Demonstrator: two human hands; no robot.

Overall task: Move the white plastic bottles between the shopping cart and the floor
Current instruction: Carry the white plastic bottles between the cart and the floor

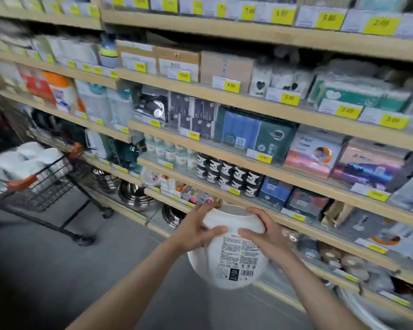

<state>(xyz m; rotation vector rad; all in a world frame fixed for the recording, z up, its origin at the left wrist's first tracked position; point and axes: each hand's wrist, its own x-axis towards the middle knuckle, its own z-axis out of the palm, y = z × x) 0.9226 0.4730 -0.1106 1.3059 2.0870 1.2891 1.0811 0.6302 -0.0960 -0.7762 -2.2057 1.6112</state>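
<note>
I hold one white plastic bottle [227, 256] in the air in front of me, its printed label facing me. My left hand [196, 228] grips its left side and my right hand [262, 231] grips its right side, fingers curled over the top. The black wire shopping cart [41, 186] stands at the left with several more white plastic bottles [26, 160] piled inside. The grey floor [57, 270] lies below my arms.
Long wooden shelves [248, 163] packed with boxed goods and yellow price tags run along the right, close behind the bottle. Stacked steel bowls [136, 196] sit on the lowest shelf near the cart's wheels [84, 240].
</note>
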